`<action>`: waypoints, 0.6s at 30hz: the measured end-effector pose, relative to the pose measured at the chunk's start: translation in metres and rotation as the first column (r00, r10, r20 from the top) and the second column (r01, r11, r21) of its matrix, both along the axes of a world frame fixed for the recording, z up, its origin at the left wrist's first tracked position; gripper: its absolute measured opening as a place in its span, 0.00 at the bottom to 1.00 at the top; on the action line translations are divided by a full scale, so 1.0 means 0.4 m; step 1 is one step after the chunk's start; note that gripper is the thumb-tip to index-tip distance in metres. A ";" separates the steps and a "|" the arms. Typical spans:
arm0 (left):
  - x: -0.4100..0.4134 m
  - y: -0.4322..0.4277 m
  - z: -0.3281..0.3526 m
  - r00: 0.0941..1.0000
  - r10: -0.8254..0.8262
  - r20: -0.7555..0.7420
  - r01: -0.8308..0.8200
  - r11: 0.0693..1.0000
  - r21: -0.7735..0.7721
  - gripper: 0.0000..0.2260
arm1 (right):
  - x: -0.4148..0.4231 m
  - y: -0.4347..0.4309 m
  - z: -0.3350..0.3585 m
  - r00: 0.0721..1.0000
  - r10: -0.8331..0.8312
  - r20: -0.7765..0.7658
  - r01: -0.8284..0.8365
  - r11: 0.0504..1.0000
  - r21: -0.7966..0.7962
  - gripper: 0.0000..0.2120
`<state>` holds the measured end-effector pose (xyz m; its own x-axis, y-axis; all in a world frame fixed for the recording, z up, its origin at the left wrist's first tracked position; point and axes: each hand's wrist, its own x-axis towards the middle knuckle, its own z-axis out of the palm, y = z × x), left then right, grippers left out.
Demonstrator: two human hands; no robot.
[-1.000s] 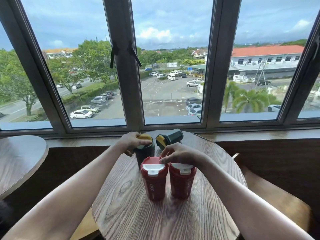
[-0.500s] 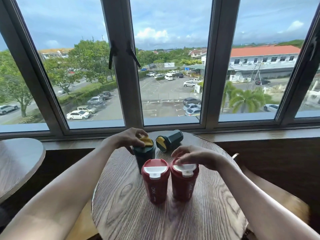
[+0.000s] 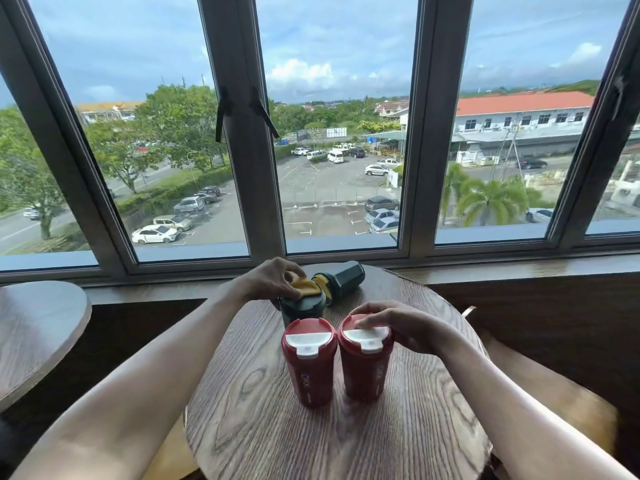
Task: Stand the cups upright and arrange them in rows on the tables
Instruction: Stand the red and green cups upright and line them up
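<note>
Two red cups with white lids stand upright side by side on the round wooden table (image 3: 398,441): the left red cup (image 3: 309,365) and the right red cup (image 3: 365,363). My right hand (image 3: 398,325) rests on the right red cup's lid, fingers curled over its top. Behind them a dark green cup (image 3: 302,308) with a yellow lid stands upright; my left hand (image 3: 273,280) grips its lid from above. A second dark green cup (image 3: 341,280) lies on its side near the window, yellow lid facing left.
A second wooden table (image 3: 38,327) stands at the left, separated by a gap. A wooden sill (image 3: 519,268) and large windows run just behind the tables. A chair seat (image 3: 588,420) shows at the right, below the table edge.
My right hand has shifted slightly right along the right red cup's lid. My left hand stays on the upright green cup. The cups have kept their places; the view has tilted a little.
</note>
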<state>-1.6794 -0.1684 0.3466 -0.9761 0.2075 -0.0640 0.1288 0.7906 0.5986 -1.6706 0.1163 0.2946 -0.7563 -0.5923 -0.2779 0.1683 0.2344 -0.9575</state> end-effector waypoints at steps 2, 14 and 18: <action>0.002 0.006 -0.002 1.000 -0.012 -0.005 0.012 1.000 0.011 0.20 | 0.000 -0.002 -0.003 1.000 -0.009 0.013 0.010 1.000 -0.012 0.15; 0.016 0.013 -0.013 0.999 -0.034 0.010 0.033 0.997 0.064 0.19 | 0.005 -0.001 -0.004 0.999 -0.001 0.032 0.002 0.999 -0.034 0.14; 0.021 0.008 -0.018 0.997 0.002 0.074 -0.012 0.992 0.128 0.21 | 0.012 0.003 -0.002 1.000 0.000 0.021 0.001 1.000 -0.013 0.16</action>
